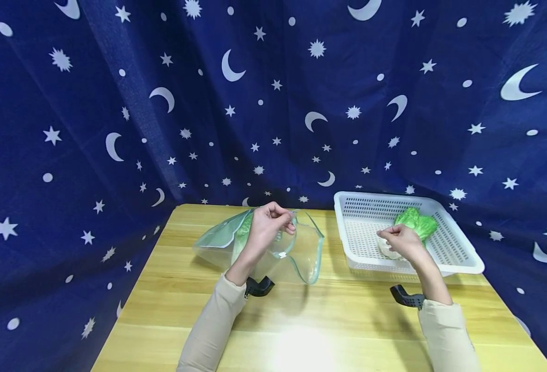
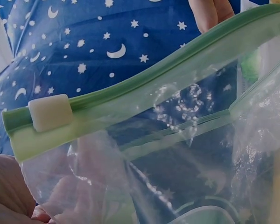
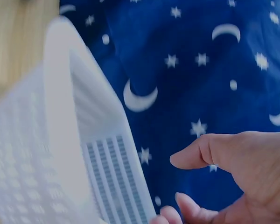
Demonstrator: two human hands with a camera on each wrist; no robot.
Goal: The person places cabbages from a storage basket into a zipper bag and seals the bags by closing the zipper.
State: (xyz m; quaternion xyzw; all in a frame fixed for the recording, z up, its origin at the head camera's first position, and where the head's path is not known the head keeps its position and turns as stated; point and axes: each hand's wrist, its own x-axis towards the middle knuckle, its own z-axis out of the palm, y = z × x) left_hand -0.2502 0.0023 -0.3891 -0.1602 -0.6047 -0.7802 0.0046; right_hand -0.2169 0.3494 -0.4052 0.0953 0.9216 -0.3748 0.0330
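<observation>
In the head view, my left hand (image 1: 268,225) pinches the upper rim of a clear zip bag (image 1: 308,253) with green edging. The bag's mouth gapes toward the right, and a pale green leafy vegetable (image 1: 242,237) shows inside. A white slider (image 2: 50,113) sits at one end of the green zip strip in the left wrist view. My right hand (image 1: 404,240) is over a white basket (image 1: 357,232), close above a white roundish item (image 1: 388,249) that it partly covers. Its thumb (image 3: 196,151) and fingers stand apart with nothing between them. Behind it in the basket lies a green lettuce (image 1: 415,223).
Both bag and basket rest on a light wooden table (image 1: 338,320), the basket at the back right. A dark blue curtain (image 1: 283,113) with moons and stars hangs behind the table and down its sides. Black wrist mounts (image 1: 260,287) are on both forearms.
</observation>
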